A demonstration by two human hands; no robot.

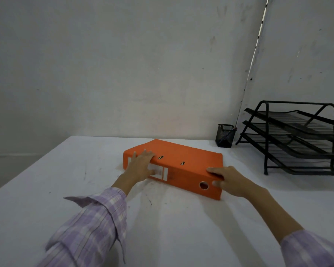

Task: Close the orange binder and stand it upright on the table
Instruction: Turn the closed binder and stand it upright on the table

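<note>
Two hands bracket one orange cardboard lever-arch binder (183, 160), which lies flat and closed near the middle of the white counter (46, 189), its broad cover facing up and its labelled spine turned toward the person. The cover sits level on the block, so closing looks done, and what is left is probably the tipping upright.

The left hand (142, 163) is spread over the far-left end, palm down across the spine's white label and the fingers reaching onto the top cover beside the two metal rivets; it presses rather than grips, likely to pin that end as a pivot. The right hand (225, 179) wraps the near-right corner, thumb lying on the top cover and the fingers curled against the spine just beside the round finger hole. That grasp seems chosen to lift this end, since the corner gives purchase on two faces at once.

Both lilac checked sleeves reach in from the near edge, so the arms are well extended.

At the back right, well apart from the binder, stand a small black mesh pen cup (225, 135) and a black wire three-tier letter tray (297, 137), both against the pale wall. The counter around the binder looks bare, leaving room to stand it there.
</note>
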